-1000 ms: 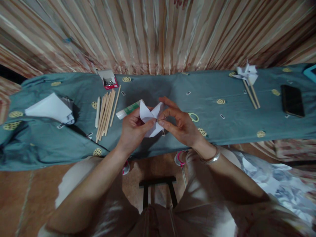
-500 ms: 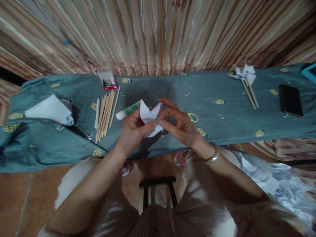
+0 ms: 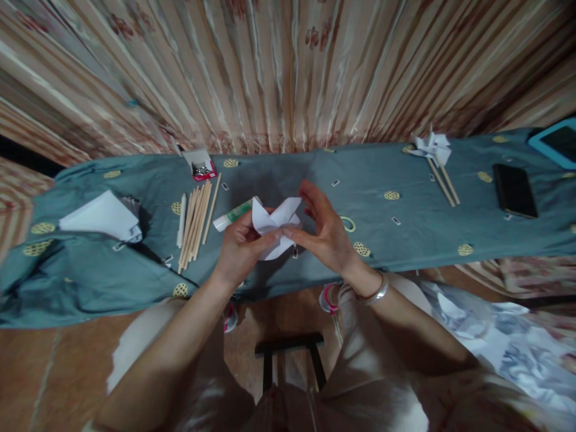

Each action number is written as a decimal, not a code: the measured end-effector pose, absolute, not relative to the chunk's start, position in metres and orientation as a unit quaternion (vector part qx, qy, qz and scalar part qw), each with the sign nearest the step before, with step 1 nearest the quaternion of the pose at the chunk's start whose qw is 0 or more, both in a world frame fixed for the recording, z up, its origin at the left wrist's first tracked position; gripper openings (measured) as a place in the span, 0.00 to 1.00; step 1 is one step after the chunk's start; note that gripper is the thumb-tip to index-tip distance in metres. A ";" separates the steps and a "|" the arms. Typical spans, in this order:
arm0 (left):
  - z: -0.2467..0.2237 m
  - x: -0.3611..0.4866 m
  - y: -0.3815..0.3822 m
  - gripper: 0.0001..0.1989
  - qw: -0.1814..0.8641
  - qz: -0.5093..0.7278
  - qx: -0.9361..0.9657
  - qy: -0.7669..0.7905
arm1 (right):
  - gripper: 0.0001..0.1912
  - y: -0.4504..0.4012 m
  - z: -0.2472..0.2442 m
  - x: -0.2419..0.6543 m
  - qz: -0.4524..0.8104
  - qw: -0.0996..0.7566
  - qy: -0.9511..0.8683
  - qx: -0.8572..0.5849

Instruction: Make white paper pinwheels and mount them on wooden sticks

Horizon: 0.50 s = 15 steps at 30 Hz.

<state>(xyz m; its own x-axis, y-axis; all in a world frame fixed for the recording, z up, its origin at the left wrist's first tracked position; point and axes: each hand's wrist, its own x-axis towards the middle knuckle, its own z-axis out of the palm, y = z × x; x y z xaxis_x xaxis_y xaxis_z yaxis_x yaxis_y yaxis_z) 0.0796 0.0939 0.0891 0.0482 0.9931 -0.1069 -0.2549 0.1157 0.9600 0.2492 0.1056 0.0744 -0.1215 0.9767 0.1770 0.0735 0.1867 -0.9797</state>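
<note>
Two hands meet at one folded white paper [image 3: 265, 221], positioned above the patterned green cloth [image 3: 292, 171]. The left hand [image 3: 236, 252] grips its left side, fingers closed behind and thumb flat across the front. The right hand [image 3: 333, 243] is partly open: its thumb extends to the middle of the paper, with the other fingers raised and spread clear of the front. Whether the right hand pinches a small part is not discernible.

The step in hand appears to be pressing the gathered folds at the centre. The next move calls for a steady left grip and light, centred thumb pressure; a slack grip could let the folds spring apart.

Relative to the folded white paper: a white-and-green tube [image 3: 234, 216] lies just beside it, left; wooden sticks [image 3: 194, 225] lie farther left; an open box [image 3: 202, 169] of small metal pieces lies beyond them; a pale green ring [image 3: 348, 224] lies right, past the right hand.
</note>
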 end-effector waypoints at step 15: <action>0.091 0.078 0.097 0.18 0.634 0.508 0.350 0.466 | 0.46 0.111 0.077 0.242 0.638 0.463 -0.461 -0.406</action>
<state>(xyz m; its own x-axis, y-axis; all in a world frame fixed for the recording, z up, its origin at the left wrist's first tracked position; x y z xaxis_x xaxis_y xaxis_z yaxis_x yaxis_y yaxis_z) 0.0785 0.0969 0.0911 0.0494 0.9709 -0.2345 -0.3177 0.2379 0.9179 0.2422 0.1109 0.0773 -0.2403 0.9664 -0.0916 -0.2172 -0.1455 -0.9652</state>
